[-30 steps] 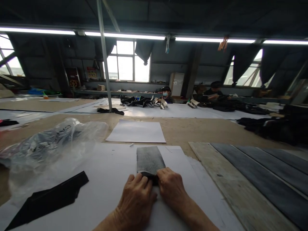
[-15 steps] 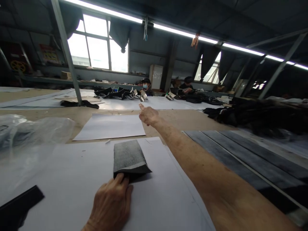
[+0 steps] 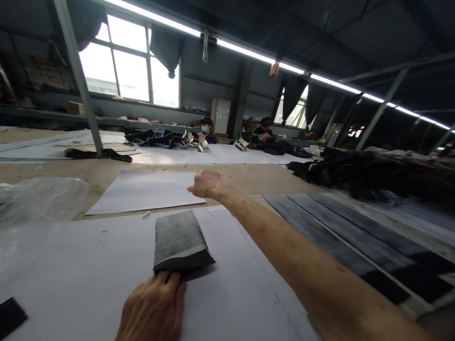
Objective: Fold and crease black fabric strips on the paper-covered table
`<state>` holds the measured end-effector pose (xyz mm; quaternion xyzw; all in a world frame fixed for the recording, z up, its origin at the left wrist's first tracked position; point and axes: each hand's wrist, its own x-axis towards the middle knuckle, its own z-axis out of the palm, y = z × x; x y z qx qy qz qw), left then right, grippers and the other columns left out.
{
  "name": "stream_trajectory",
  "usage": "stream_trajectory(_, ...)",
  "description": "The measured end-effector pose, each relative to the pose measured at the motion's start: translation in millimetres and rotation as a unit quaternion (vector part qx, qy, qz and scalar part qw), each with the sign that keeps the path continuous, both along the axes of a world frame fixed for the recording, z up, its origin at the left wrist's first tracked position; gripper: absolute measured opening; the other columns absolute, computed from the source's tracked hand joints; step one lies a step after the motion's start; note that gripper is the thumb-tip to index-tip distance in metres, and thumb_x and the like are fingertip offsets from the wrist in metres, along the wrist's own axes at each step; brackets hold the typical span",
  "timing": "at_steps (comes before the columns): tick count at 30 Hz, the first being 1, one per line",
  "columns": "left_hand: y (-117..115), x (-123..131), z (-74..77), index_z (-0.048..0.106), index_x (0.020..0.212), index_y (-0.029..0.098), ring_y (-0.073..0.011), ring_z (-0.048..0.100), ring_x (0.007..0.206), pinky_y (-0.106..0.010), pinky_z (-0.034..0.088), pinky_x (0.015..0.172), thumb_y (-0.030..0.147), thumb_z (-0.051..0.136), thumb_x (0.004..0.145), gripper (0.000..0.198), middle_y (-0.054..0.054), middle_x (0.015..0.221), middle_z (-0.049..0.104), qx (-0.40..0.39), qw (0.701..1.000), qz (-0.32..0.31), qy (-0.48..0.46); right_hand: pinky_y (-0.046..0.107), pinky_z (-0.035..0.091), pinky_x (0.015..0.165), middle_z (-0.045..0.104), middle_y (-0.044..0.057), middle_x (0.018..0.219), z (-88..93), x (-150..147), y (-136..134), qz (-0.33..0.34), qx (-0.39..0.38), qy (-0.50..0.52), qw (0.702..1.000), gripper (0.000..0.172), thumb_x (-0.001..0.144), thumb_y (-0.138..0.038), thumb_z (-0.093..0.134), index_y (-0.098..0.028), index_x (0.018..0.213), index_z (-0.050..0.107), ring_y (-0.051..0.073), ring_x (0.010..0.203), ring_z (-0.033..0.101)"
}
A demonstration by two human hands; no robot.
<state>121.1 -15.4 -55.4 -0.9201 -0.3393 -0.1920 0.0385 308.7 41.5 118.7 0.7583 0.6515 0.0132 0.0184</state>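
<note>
A folded piece of grey-black fabric (image 3: 179, 237) lies on a large white sheet (image 3: 88, 279), its near edge lifted off the surface. My left hand (image 3: 152, 305) is at that near edge, holding it with the fingertips tucked under the flap and hidden. Farther out, my right arm stretches over the table. My right hand (image 3: 205, 183) is closed above the right end of a smaller white sheet (image 3: 149, 192); whatever its fingers may hold is too small or blurred to see.
Long grey fabric strips (image 3: 330, 227) lie at right, a heap of black fabric (image 3: 373, 173) behind them. Clear plastic (image 3: 46, 199) and a black object (image 3: 12, 315) are at left. A metal post (image 3: 80, 85) rises from the table. Two people (image 3: 206, 128) sit beyond.
My right hand has drawn back nearer, its pointing finger now curled in. The left hand remains at the fabric's near edge. The whole view has shifted a little.
</note>
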Motion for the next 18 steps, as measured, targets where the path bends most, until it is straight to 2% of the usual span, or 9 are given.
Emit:
stream_trajectory(2,1,1,0.3,0.06,0.097,0.023,-0.0232,0.063,0.074,-0.034,0.047,0.065,0.022,0.033,0.09,0.028,-0.005,0.089,0.064,-0.015,1.0,0.0,0.005,0.032,0.05,0.072,0.061,0.004,0.101,-7.2,-15,-25,0.106,-0.036,0.016,0.994,0.043,0.082,-0.053,0.059,-0.018,0.107,0.059,0.016,0.084,0.06)
stream_trajectory(4,1,2,1.9,0.059,0.099,0.023,-0.0232,0.063,0.076,-0.034,0.046,0.066,0.021,0.032,0.09,0.028,-0.006,0.092,0.063,-0.042,0.999,0.003,0.014,0.024,0.048,0.07,0.063,-0.002,0.1,-25.1,-32,-55,0.199,-0.045,0.02,0.979,0.044,0.072,-0.057,0.066,-0.028,0.104,0.062,0.014,0.087,0.059)
stream_trajectory(6,0,2,4.1,0.058,0.098,0.022,-0.0233,0.063,0.077,-0.034,0.046,0.066,0.019,0.031,0.089,0.029,-0.007,0.093,0.062,-0.069,0.997,0.007,0.023,0.026,0.047,0.07,0.063,0.001,0.098,-47.9,-46,-81,0.244,-0.016,-0.005,0.97,0.033,0.073,-0.045,0.066,-0.023,0.097,0.064,0.018,0.089,0.058)
stream_trajectory(8,-1,2,6.7,0.058,0.093,0.019,-0.0239,0.063,0.076,-0.035,0.046,0.067,0.018,0.031,0.088,0.028,-0.008,0.092,0.062,-0.087,0.996,0.013,0.03,0.033,0.047,0.07,0.063,0.009,0.095,-71.2,-58,-96,0.247,0.024,-0.038,0.968,0.022,0.076,-0.03,0.061,-0.014,0.091,0.063,0.023,0.09,0.057)
stream_trajectory(11,-1,2,11.3,0.058,0.089,0.017,-0.0252,0.064,0.076,-0.036,0.047,0.066,0.018,0.028,0.089,0.03,-0.009,0.089,0.061,-0.096,0.995,0.017,0.032,0.036,0.047,0.069,0.062,0.01,0.092,-102.5,-67,-94,0.22,0.07,-0.064,0.971,0.013,0.082,-0.016,0.052,-0.01,0.089,0.061,0.024,0.088,0.056)
stream_trajectory(14,-1,3,16.4,0.058,0.096,0.018,-0.0238,0.064,0.076,-0.035,0.048,0.064,0.019,0.028,0.09,0.031,-0.008,0.094,0.061,-0.105,0.994,0.018,0.032,0.03,0.048,0.067,0.06,0.002,0.084,-117.4,-59,-76,0.16,0.104,-0.059,0.98,0.012,0.088,-0.024,0.054,-0.014,0.085,0.059,0.016,0.078,0.057)
stream_trajectory(16,0,4,19.3,0.054,0.11,0.02,-0.0218,0.065,0.08,-0.033,0.049,0.066,0.022,0.033,0.09,0.029,-0.006,0.105,0.059,-0.11,0.993,0.018,0.03,0.028,0.049,0.063,0.059,0.0,0.079,-109.8,-38,-65,0.061,0.15,-0.059,0.985,0.02,0.089,-0.033,0.056,-0.013,0.085,0.058,0.012,0.069,0.057)
stream_trajectory(18,0,4,21.4,0.048,0.121,0.02,-0.0208,0.064,0.084,-0.032,0.05,0.069,0.024,0.037,0.089,0.033,-0.006,0.114,0.057,-0.11,0.993,0.021,0.026,0.025,0.048,0.058,0.057,-0.001,0.076,-88.6,-6,-59,-0.075,0.22,-0.066,0.97,0.021,0.091,-0.033,0.053,-0.013,0.085,0.057,0.01,0.063,0.055)
